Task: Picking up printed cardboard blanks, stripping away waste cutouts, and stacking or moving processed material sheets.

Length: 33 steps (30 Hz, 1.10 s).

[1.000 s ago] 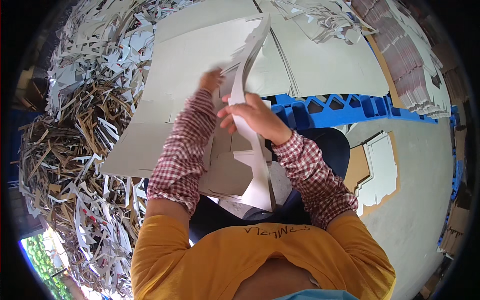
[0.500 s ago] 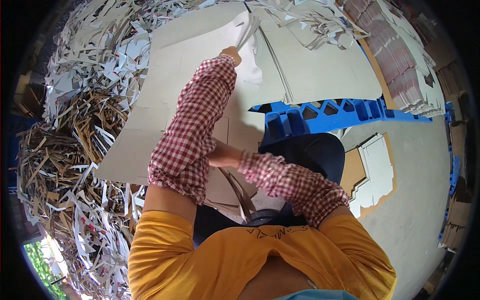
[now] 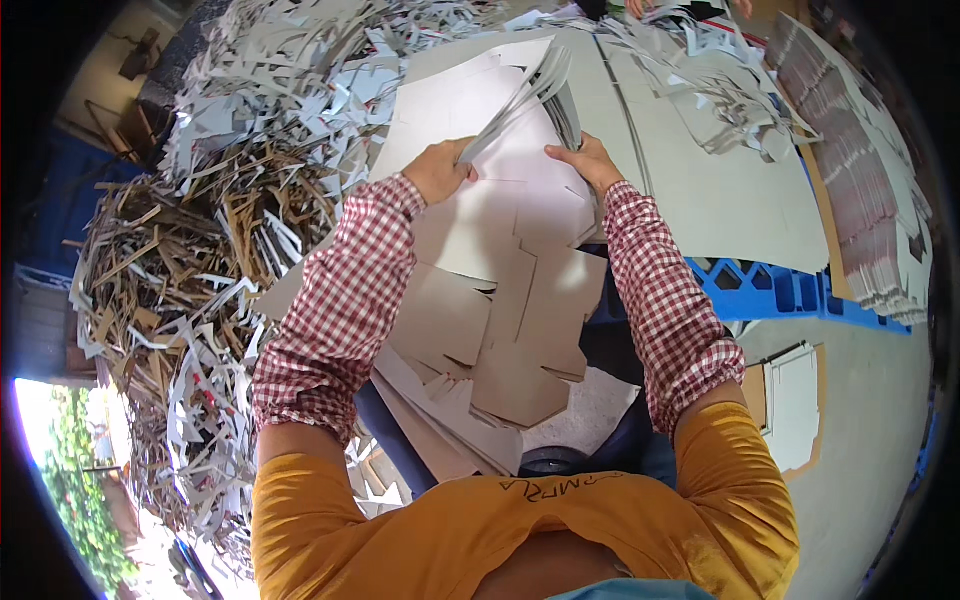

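My left hand point(image 3: 440, 172) is closed around the left side of a bundle of thin cardboard strips point(image 3: 535, 85), which bends up and away from me. My right hand point(image 3: 588, 162) grips the right side of the same bundle, thumb on top. Its other fingers are partly hidden. Under my hands lies a stack of pale die-cut cardboard sheets point(image 3: 455, 235) with slits in it. A cut cardboard blank point(image 3: 535, 345) with notched edges reaches toward my lap. More bent sheets point(image 3: 430, 410) lean by my left leg.
A large heap of cardboard scraps point(image 3: 270, 190) rises at the left. Pale sheets point(image 3: 740, 190) lie on a blue pallet point(image 3: 770, 285) at the right, beside a tall stack of cut blanks point(image 3: 860, 170). Another person's hands point(image 3: 640, 8) show at the far edge. Flat pieces point(image 3: 795, 405) lie on the floor.
My right hand has moved from near my lap out to the bundle's right side. My left hand still grips the bundle. The cut blank near my lap now shows, and the view has shifted.
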### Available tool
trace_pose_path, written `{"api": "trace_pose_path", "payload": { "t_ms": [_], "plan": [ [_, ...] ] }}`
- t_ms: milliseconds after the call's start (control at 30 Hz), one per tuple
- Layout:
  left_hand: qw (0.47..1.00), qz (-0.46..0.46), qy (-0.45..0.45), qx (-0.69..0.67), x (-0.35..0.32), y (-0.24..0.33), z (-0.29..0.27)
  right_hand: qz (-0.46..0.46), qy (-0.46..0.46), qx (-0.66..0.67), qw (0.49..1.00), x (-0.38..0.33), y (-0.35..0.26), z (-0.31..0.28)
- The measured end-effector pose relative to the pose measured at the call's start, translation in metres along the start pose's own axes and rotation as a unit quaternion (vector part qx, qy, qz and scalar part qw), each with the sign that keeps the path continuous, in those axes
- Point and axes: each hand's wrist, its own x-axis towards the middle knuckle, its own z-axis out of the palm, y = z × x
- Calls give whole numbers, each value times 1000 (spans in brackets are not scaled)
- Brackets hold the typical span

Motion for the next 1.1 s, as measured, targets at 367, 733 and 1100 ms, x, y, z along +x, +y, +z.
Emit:
{"api": "trace_pose_path", "payload": {
  "t_ms": [367,733,1100],
  "plan": [
    [966,-137,72,-206,-149,-135,-116,-322,76,-280,901,-63,-20,75],
    [892,151,385,183,-73,45,-127,-394,129,-500,760,-92,-3,133],
    [928,-303,123,177,32,-146,-32,-332,71,-692,637,-118,0,166]
  ]
}}
